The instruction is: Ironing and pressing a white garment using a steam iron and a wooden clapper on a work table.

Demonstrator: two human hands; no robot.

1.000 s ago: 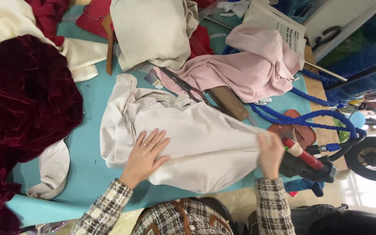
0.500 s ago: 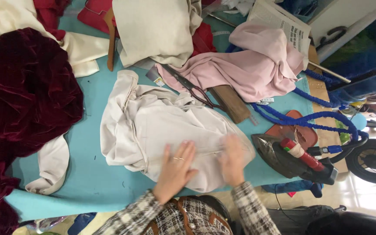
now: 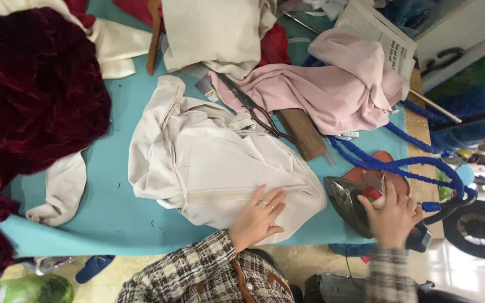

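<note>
A cream garment (image 3: 209, 157) lies spread on the turquoise ironing table (image 3: 113, 202). My left hand (image 3: 258, 217) rests flat on its near edge, fingers together, a ring on one finger. My right hand (image 3: 391, 216) grips the handle of a dark clothes iron (image 3: 350, 203) that sits on a reddish rest at the table's right end, just beside the garment. A blue braided cord (image 3: 388, 164) runs from the iron across the table.
Dark scissors (image 3: 254, 106) and a wooden block (image 3: 301, 133) lie behind the garment. Pink cloth (image 3: 338, 90), a folded cream cloth (image 3: 214, 33), a dark red velvet heap (image 3: 29, 95), a small cream piece (image 3: 63, 188) and a printed paper (image 3: 383, 33) crowd the table.
Both hands were smoothing the garment; now my right hand has moved right and taken hold of the iron. My left hand stays on the cloth's near edge.
</note>
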